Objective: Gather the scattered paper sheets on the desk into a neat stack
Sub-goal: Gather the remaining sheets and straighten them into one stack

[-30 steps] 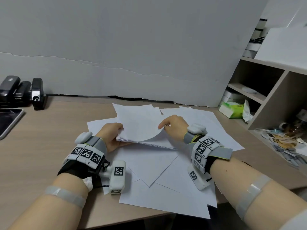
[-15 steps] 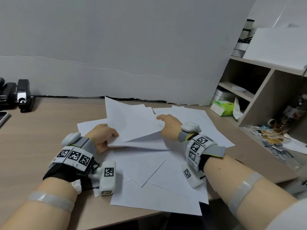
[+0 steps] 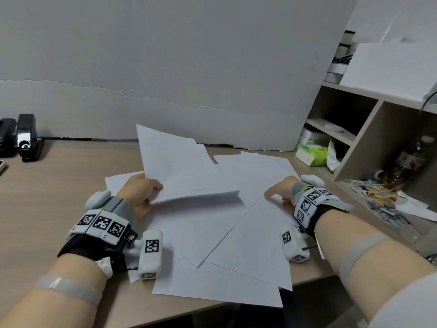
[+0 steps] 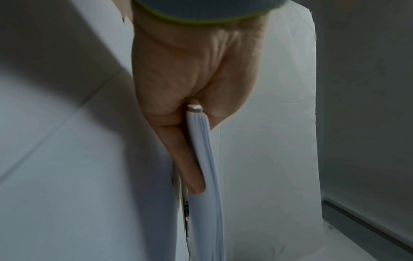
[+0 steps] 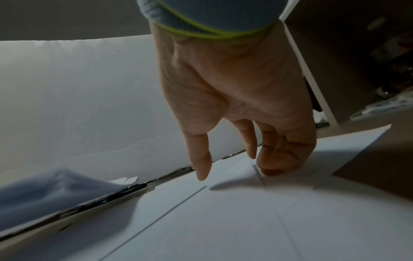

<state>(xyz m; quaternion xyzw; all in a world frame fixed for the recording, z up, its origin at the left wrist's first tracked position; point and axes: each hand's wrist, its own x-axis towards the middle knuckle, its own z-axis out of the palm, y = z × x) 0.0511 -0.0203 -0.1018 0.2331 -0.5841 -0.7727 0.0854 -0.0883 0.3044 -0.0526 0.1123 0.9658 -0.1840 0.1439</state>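
Now the right hand (image 3: 282, 194) has left the gathered stack (image 3: 186, 176) — left hand (image 3: 142, 194) pinches it alone — and reaches, fingers loose, for a loose sheet (image 3: 255, 242).

Grey wrist straps edged lime-green (image 3: 340, 204), white marker-tagged camera blocks (image 3: 151, 254), black cuffs (image 3: 80, 248), pale forearm bands (image 3: 68, 288).

White sheets (image 3: 236, 235); seemingly green box (image 3: 312, 155)
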